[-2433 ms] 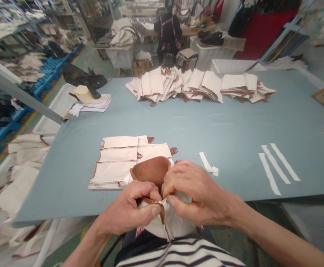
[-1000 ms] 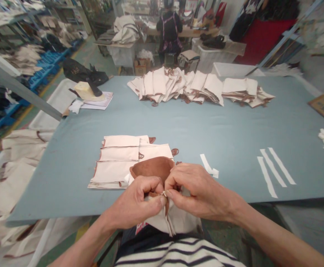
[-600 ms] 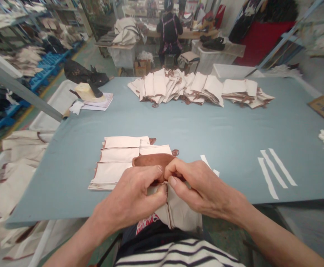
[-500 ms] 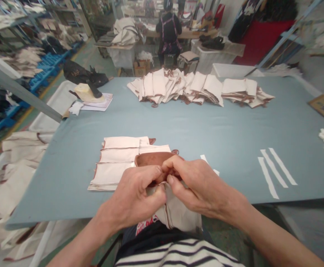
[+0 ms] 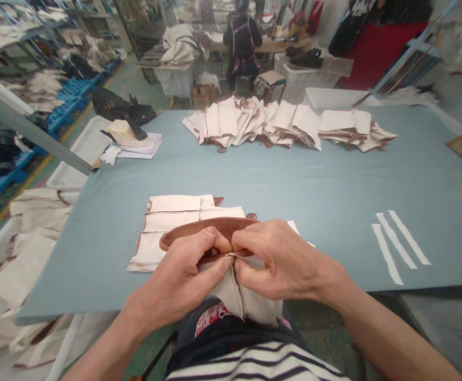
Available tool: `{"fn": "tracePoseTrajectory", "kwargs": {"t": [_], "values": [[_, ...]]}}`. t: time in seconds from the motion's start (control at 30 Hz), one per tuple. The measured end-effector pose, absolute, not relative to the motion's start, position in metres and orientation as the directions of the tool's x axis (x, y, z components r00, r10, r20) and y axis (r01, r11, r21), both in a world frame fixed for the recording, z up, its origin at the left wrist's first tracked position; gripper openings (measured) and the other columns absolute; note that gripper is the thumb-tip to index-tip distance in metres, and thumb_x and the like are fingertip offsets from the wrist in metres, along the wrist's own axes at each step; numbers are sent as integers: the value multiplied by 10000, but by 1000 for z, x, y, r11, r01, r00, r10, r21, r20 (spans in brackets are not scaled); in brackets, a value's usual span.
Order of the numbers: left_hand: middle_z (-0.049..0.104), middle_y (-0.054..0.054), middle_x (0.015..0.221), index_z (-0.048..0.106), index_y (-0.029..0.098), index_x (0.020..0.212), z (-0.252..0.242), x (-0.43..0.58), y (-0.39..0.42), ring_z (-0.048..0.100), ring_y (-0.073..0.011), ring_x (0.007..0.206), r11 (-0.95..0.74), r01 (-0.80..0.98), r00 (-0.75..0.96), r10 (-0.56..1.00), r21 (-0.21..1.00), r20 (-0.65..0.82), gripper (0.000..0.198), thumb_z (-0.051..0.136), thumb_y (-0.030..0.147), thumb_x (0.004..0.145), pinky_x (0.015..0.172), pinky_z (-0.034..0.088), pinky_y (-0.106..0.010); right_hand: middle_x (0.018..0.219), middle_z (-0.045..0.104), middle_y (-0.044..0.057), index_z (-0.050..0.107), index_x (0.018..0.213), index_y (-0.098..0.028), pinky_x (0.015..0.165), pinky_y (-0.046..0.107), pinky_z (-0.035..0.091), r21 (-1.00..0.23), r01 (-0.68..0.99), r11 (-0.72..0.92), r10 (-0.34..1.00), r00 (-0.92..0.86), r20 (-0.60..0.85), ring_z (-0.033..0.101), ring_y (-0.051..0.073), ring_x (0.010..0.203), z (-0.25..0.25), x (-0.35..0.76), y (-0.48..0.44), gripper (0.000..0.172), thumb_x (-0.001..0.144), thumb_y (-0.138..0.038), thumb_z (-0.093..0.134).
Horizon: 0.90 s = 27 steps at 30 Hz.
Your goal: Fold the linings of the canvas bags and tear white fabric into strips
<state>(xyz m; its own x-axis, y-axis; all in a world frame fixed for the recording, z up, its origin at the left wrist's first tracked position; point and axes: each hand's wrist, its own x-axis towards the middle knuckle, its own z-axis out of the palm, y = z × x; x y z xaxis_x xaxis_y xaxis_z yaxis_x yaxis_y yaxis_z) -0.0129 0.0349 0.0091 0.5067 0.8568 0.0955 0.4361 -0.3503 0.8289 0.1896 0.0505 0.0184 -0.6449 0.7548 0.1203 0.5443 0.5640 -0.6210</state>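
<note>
My left hand point(image 5: 177, 280) and my right hand point(image 5: 282, 262) both pinch the top edge of a cream cloth pouch point(image 5: 238, 299) with brown trim, held at the near edge of the table over my lap. Thumbs and forefingers meet at the pouch's seam. A brown strap or flap point(image 5: 199, 230) of the pouch stretches leftward above my left hand. Just beyond lies a small stack of flat cream pouches point(image 5: 167, 225) on the blue-grey table point(image 5: 294, 180).
A long row of folded cream pouches point(image 5: 286, 124) lies across the far side. White paper strips point(image 5: 399, 246) lie at the right. Papers and a dark object point(image 5: 129, 135) sit far left. A person point(image 5: 242, 45) works at another table behind. Cloth piles point(image 5: 20, 254) lie left.
The brown part of the pouch has flattened and stretched out to the left. My hands have shifted slightly up and forward, still pinching the pouch's edge.
</note>
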Motion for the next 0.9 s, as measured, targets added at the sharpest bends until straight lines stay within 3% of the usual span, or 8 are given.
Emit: {"fn": "tracePoseTrajectory", "kwargs": {"t": [0.13,0.3,0.4,0.53,0.73,0.83,0.9], "values": [[665,34,831,625,197,913,4,-19,33,607,-89,746,-440,374,591,791,816,156,107,581,126,979,679,428,-197,546,324,-74,333,604,-209,512,259,206,-787,432,440,753,-655,62,282,84,506,16,192,50,193,689,-156,498],[656,-2,855,566,192,1033,-4,-24,32,599,-104,752,-698,270,662,635,664,399,122,531,78,1004,687,446,-207,554,307,-83,397,597,-205,480,240,174,-935,290,204,702,-709,-66,280,73,511,13,194,55,123,670,-154,481],[685,-42,870,550,173,1084,-6,-25,33,617,-126,743,-820,283,703,530,498,474,139,485,72,1015,650,464,-218,554,320,-89,476,615,-192,474,222,193,-963,253,90,670,-731,-129,289,74,518,10,197,58,70,671,-157,500],[717,-69,885,549,158,1131,-8,-28,30,662,-145,749,-877,340,749,470,339,467,165,411,118,1050,624,500,-222,561,366,-87,527,650,-182,480,213,224,-968,252,-12,614,-762,-206,305,81,532,4,201,62,32,677,-185,544],[719,-63,879,577,127,1159,-8,-25,22,658,-167,678,-880,456,775,465,130,427,214,392,123,1052,550,486,-265,591,442,-58,536,682,-179,491,198,267,-970,163,-180,606,-758,-239,351,96,556,-9,201,60,157,761,-314,554],[705,-64,852,578,111,1150,-7,-21,20,649,-174,665,-878,453,766,473,156,435,234,370,97,1045,532,470,-272,582,452,-60,539,676,-178,482,191,272,-968,160,-191,640,-728,-247,354,88,540,-12,199,56,130,744,-289,540],[694,-38,847,573,138,1117,-7,-19,19,655,-158,696,-833,445,720,551,328,422,186,409,100,1036,579,481,-257,576,467,-59,547,669,-175,473,188,269,-974,185,-134,668,-709,-227,365,85,532,-12,199,53,107,739,-254,526]]}}
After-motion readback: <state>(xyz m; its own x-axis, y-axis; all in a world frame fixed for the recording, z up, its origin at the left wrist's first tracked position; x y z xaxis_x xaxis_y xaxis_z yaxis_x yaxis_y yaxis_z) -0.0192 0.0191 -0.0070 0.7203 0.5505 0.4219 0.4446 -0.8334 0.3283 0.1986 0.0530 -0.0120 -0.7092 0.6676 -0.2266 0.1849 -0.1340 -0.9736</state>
